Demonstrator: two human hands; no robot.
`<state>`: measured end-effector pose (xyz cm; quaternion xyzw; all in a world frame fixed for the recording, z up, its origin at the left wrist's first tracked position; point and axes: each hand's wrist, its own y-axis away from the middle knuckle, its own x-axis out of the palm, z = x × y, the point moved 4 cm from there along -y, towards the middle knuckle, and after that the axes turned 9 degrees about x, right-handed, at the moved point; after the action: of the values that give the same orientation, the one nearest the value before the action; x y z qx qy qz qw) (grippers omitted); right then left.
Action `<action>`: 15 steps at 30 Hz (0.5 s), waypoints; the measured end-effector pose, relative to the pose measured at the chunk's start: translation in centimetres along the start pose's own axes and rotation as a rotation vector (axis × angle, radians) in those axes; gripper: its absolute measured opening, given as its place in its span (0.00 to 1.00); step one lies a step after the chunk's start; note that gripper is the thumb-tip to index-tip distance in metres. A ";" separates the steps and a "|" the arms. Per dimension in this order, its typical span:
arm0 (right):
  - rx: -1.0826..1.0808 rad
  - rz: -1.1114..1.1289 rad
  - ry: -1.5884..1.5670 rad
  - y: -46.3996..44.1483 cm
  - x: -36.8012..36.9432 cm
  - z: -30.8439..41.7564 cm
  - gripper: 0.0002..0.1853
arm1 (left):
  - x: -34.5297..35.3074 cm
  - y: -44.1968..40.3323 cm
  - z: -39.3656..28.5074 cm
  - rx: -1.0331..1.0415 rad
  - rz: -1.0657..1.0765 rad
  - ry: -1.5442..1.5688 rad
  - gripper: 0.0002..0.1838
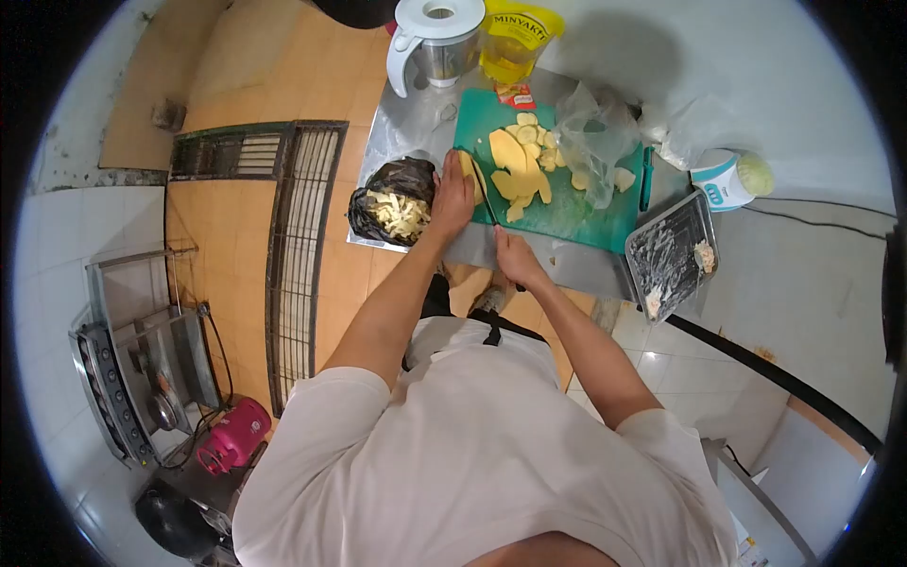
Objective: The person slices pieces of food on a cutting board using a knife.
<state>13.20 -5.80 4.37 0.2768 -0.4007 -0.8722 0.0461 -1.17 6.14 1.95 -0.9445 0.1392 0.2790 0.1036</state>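
My right hand (pixel 518 259) is wrapped round the handle of a kitchen knife (pixel 486 197), whose blade points away from me near the left edge of the green cutting board (pixel 590 222). Fingers of my left hand (pixel 453 198) press on a pale yellow piece (pixel 470 176) that looks like potato, just left of the blade. Larger flat yellow slices (pixel 515 165) and smaller round ones (pixel 529 130) lie on the board to the right. Beside my left hand, a black plastic bag (pixel 404 175) holds pale cut strips (pixel 400 215).
Behind the board stand a white-lidded blender jug (pixel 444 52) and a yellow pouch (pixel 515 42). A clear plastic bag (pixel 595 142) lies over the board's right part. To the right is a smeared metal tray (pixel 673 255); a red packet (pixel 515 94) lies at the board's back edge.
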 end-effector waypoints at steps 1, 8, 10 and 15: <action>-0.058 -0.045 0.050 -1.1 0.3 -0.6 0.40 | 0.1 -0.1 0.1 0.007 0.001 -0.007 0.34; -0.045 -0.073 0.029 -1.4 0.3 0.7 0.40 | 0.5 -0.1 0.6 0.034 -0.012 -0.045 0.33; -0.049 -0.071 0.035 -1.2 0.1 1.4 0.41 | 0.6 0.0 0.7 0.030 -0.003 -0.052 0.34; 0.208 0.174 -0.064 -1.4 -1.2 5.3 0.44 | 0.0 0.6 0.4 0.015 0.023 -0.050 0.34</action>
<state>11.66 -0.89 6.73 0.2161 -0.5126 -0.8271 0.0800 -1.61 5.68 1.54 -0.9348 0.1494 0.3026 0.1108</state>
